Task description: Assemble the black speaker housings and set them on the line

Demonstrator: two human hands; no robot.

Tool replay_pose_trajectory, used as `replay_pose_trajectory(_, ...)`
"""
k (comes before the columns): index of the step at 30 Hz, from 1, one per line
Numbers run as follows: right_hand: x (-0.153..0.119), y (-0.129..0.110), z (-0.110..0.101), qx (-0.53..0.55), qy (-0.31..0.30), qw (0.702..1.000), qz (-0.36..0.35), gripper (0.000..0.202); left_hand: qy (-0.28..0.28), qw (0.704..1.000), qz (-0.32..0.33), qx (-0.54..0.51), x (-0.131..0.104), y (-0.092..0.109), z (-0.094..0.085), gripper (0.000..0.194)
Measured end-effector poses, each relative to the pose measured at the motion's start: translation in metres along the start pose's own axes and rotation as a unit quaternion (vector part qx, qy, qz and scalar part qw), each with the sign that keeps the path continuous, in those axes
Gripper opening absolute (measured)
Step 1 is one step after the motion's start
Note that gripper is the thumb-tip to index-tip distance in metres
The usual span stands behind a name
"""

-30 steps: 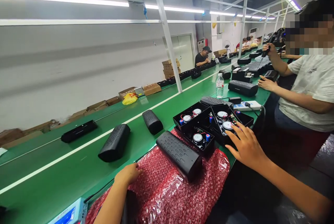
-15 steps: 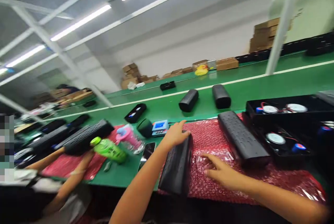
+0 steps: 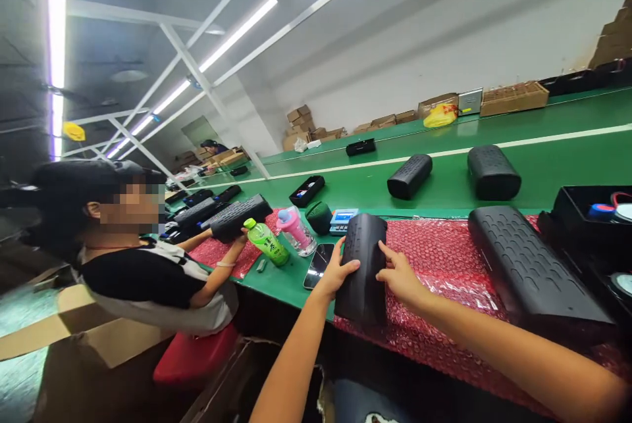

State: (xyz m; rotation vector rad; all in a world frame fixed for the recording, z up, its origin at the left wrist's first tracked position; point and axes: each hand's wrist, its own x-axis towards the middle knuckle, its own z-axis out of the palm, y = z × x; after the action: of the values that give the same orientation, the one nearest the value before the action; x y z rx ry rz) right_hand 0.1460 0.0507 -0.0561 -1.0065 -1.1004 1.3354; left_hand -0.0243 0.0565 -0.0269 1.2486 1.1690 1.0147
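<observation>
A black speaker casing (image 3: pixel 364 265) stands tilted over the near edge of the red bubble wrap (image 3: pixel 439 255), held from both sides. My left hand (image 3: pixel 336 272) grips its left side, thumb on the front face and fingers round the edge. On its right side, my right hand (image 3: pixel 399 275) presses with thumb and forefinger. A second black casing with a scale pattern (image 3: pixel 533 265) lies on the wrap to the right. Beside it are open black housings (image 3: pixel 582 212) with round speaker parts and wires. Left of my left hand lies a phone (image 3: pixel 320 265).
At the left a seated person (image 3: pixel 148 272) holds another black casing (image 3: pixel 239 218). Between us stand a green bottle (image 3: pixel 266 242), a pink-lidded cup (image 3: pixel 296 231), a green round speaker (image 3: pixel 318 218) and a blue device (image 3: pixel 342 220). Two casings (image 3: pixel 409 176) lie farther back.
Both hands have closed on the black casing, which was lying on the wrap under my left hand and is now raised. The view has swung left, showing more of the seated person.
</observation>
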Motion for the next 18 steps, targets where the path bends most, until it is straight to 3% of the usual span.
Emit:
replay_pose_trajectory(3,0.015,-0.016,0.004,0.036,-0.015,0.999,-0.024,0.083,0.029,0.991,0.081,-0.107,0.000,-0.009,0.007,0.110)
replay_pose_trajectory(6,0.026,-0.026,0.005,0.081,-0.094,0.992,0.003,0.086,0.039,0.973,0.142,-0.178,0.002,-0.020,0.021,0.109)
replay_pose_trajectory(9,0.031,-0.030,0.004,0.107,-0.166,0.980,0.034,0.075,0.029,0.963,0.166,-0.211,0.004,-0.028,0.029,0.109)
replay_pose_trajectory(14,0.033,-0.034,0.001,0.115,-0.156,0.979,0.056,0.072,0.001,0.967,0.161,-0.198,0.001,-0.025,0.018,0.109)
replay_pose_trajectory(18,0.029,-0.034,0.003,0.115,-0.153,0.981,0.039,0.073,0.023,0.974,0.155,-0.161,-0.010,-0.013,0.017,0.101)
